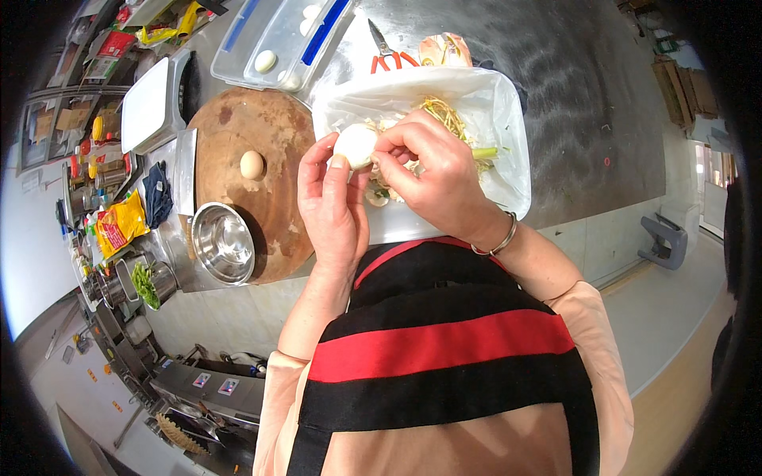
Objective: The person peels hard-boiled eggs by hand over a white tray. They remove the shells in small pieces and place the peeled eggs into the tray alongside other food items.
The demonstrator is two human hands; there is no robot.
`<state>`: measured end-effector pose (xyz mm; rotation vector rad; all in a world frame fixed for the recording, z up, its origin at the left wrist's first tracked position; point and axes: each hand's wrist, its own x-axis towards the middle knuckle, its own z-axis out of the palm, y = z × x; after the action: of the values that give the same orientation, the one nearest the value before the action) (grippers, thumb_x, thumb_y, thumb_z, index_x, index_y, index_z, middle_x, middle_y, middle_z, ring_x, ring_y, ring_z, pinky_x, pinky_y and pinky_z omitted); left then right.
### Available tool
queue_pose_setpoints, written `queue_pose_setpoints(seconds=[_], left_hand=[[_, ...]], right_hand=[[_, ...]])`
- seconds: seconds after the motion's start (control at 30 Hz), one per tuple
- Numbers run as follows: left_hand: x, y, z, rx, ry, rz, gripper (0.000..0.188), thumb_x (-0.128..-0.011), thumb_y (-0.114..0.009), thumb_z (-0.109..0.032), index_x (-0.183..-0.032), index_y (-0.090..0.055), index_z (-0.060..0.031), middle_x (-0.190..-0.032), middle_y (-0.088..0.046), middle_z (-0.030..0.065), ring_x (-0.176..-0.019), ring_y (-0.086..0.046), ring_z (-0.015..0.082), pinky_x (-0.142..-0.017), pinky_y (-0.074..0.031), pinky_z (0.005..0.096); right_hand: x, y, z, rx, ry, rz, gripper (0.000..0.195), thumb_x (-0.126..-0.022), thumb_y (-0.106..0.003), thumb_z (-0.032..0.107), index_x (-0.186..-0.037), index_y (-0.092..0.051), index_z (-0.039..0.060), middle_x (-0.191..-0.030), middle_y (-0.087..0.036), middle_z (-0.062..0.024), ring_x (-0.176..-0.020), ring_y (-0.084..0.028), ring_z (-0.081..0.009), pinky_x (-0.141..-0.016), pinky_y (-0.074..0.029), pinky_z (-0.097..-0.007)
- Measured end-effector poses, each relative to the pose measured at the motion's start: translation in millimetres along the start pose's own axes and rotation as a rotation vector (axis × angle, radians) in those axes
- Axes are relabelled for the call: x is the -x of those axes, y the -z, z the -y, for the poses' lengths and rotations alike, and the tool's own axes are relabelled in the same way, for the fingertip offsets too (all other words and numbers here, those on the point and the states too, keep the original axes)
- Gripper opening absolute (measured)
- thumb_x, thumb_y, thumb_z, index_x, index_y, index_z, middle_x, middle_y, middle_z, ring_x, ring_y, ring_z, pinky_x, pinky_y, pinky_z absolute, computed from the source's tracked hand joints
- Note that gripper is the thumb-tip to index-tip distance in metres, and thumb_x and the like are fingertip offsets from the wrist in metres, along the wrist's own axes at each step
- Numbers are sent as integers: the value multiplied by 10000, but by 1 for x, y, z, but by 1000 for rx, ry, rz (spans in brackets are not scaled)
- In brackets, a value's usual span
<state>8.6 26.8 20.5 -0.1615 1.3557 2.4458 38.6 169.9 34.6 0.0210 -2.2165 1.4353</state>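
Observation:
Between the thumb and fingers of my left hand (334,205) is a white egg (356,146), its shell largely or wholly off. My right hand (437,169) pinches at the egg's right side, thumb and forefinger close together; whether a bit of shell is between them is too small to tell. Both hands are over a white bin (518,178) lined with a clear plastic bag, which holds eggshell pieces (377,196) and vegetable scraps (445,114). A brown egg in its shell (252,165) rests on the round wooden chopping block (277,128) to the left.
A steel bowl (224,243) stands on the block's near edge, beside a cleaver (186,172). Behind is a clear plastic box (244,50) with several peeled eggs. Red-handled scissors (390,55) and an orange-white packet (445,50) lie beyond the bin on the steel table (586,119).

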Motion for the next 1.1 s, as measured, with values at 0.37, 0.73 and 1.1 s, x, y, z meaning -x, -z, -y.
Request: queue_pose_setpoints(seconds=[0.37,0.73,1.1], left_hand=[[0,-5,-3,11,39,-43,317,-982,-542,-98,-1288,-495,-32,-1242,-560,106,-1135,-574,204,-921,-523,335],[-8,2,-7,126,152,-16,403,-993,-515,-201,-1337,-450,-1,-1283,-560,162,-1168,-566,277,-992,-509,396],[-3,-1,-7,120,119,-57,361,-989,-506,-139,-1319,-455,1,-1263,-554,158,-1164,-567,257,-964,-505,406]], right_hand=[[1,-3,-2,21,27,14,121,-767,-679,17,-794,-562,32,-783,-552,-95,-647,-601,-247,-556,-517,-352],[9,20,-30,366,52,109,45,-818,-629,53,-793,-617,17,-800,-604,-122,-759,-632,-287,-629,-521,-395],[4,6,1,-67,-209,170,107,-828,-674,89,-816,-602,10,-782,-593,-117,-653,-623,-242,-607,-530,-352]])
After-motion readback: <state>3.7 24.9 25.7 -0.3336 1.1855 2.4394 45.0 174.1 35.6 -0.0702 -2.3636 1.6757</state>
